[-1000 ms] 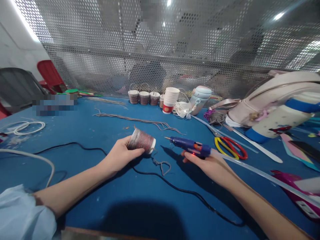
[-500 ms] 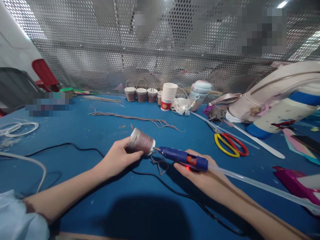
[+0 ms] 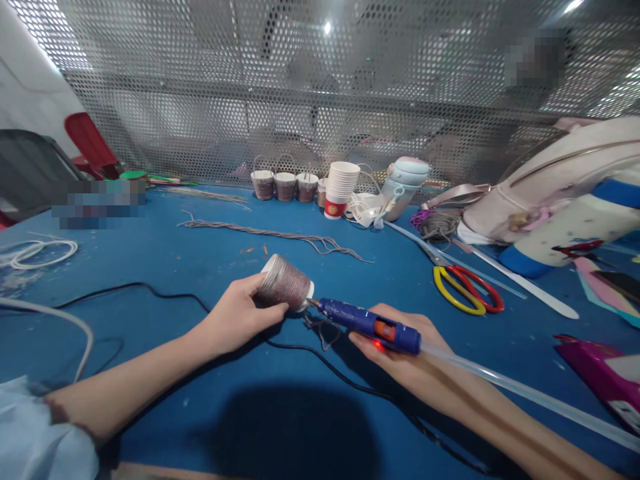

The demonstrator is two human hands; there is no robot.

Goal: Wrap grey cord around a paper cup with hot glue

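My left hand (image 3: 246,312) is closed around a paper cup (image 3: 286,283) wound with grey-brown cord, tilted on its side with a white rim showing at the right. In my right hand (image 3: 405,350) is a blue hot glue gun (image 3: 357,317), its small red light glowing. The nozzle tip is at the cup's white rim; whether it touches, I cannot tell. A long clear glue stick (image 3: 500,378) sticks out of the gun's back. Below the cup hangs or lies a loose piece of grey cord (image 3: 327,333).
Behind are several cord-wrapped cups (image 3: 285,188), stacked paper cups (image 3: 341,190) and a bottle (image 3: 405,183). Twisted cords (image 3: 280,233) lie mid-table. To the right are scissors (image 3: 463,290), a bag (image 3: 530,183) and a magenta object (image 3: 595,373). A black cable (image 3: 345,380) crosses the blue table.
Both hands keep nearly the same pose, with the glue gun's nozzle still at the cup's rim. The camera view has shifted slightly.
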